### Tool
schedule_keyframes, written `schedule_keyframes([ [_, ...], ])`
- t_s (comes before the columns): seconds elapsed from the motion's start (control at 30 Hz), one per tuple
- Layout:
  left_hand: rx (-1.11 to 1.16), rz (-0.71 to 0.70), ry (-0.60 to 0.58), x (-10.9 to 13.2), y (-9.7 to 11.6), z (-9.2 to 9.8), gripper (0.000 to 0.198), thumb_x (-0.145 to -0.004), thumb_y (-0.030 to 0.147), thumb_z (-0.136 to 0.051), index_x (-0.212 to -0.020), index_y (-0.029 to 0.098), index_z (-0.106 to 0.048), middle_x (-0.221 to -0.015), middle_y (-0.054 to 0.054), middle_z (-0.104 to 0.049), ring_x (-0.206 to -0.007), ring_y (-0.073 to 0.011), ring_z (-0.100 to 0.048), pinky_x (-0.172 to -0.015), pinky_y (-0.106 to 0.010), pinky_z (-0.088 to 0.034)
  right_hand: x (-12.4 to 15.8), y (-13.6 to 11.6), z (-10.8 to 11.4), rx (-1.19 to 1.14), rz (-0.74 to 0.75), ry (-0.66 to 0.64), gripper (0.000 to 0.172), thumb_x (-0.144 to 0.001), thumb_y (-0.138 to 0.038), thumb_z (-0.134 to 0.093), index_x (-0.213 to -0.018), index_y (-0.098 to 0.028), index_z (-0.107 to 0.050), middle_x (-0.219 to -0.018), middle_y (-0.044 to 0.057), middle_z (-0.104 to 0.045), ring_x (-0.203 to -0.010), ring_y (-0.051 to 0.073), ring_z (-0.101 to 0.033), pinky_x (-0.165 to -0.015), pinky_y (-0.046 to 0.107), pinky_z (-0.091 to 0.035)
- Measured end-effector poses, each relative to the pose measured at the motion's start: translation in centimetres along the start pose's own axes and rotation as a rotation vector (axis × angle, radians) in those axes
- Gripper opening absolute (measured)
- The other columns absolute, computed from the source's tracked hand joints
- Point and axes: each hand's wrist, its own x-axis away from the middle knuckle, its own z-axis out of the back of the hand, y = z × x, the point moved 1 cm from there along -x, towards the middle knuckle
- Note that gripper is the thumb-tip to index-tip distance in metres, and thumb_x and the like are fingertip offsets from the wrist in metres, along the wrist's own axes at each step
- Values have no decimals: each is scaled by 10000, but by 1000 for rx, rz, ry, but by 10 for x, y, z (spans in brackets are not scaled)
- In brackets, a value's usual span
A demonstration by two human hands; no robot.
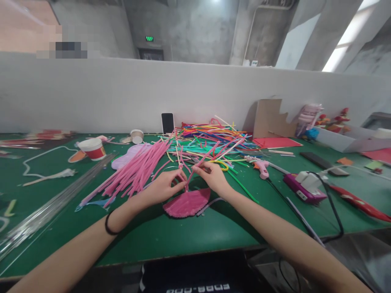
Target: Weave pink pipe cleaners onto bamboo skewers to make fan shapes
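Observation:
A fan-shaped pink piece (187,203), fuzzy like pipe cleaner, hangs just below my hands, its rounded edge toward me. Above it, pink pipe cleaners (190,178) rise from its top between my fingers. My left hand (171,185) is closed in a pinch on a pink pipe cleaner where it meets the piece. Thumb and fingers of my right hand (213,175) pinch another pink strand, slightly higher and to the right. To the left of my left hand lies a thick bundle of pink pipe cleaners (137,171).
Behind my hands is a heap of multicoloured pipe cleaners (214,136), with a phone (168,123) propped against the partition. A pink glue gun (262,167) and a purple power strip (304,189) lie right. Left are a paper cup (93,149) and clear plastic sleeves (58,199).

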Motion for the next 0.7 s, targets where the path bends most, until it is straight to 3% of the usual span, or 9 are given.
schedule_keyframes([
  [0.17,-196,-15,83,3,-3,8,227,-881,412,-591,-809,211,-668,-872,-37,-739,-820,-199,-674,-753,-294,-494,-5,15,10,196,63,89,258,-855,-420,-627,-753,-191,-686,-781,47,-698,-789,204,-636,-752,319,-478],
  [0.27,-307,-28,127,4,-9,12,265,-894,446,-580,-822,209,-676,-877,-49,-729,-826,-205,-659,-724,-299,-480,-9,22,15,235,0,153,246,-853,-402,-619,-731,-190,-651,-815,76,-697,-830,229,-646,-807,364,-489],
  [0.43,-454,-74,144,4,-13,14,218,-921,356,-537,-837,199,-663,-871,-68,-705,-868,-228,-632,-756,-339,-463,-10,26,18,275,-67,224,200,-849,-366,-603,-746,-196,-630,-849,86,-694,-874,244,-651,-883,407,-483],
  [0.7,-526,-8,157,2,-14,16,178,-867,293,-543,-784,199,-669,-842,-89,-697,-862,-257,-630,-756,-377,-467,-10,27,17,251,-96,260,190,-844,-368,-582,-766,-201,-627,-864,81,-703,-873,238,-659,-868,393,-503],
])
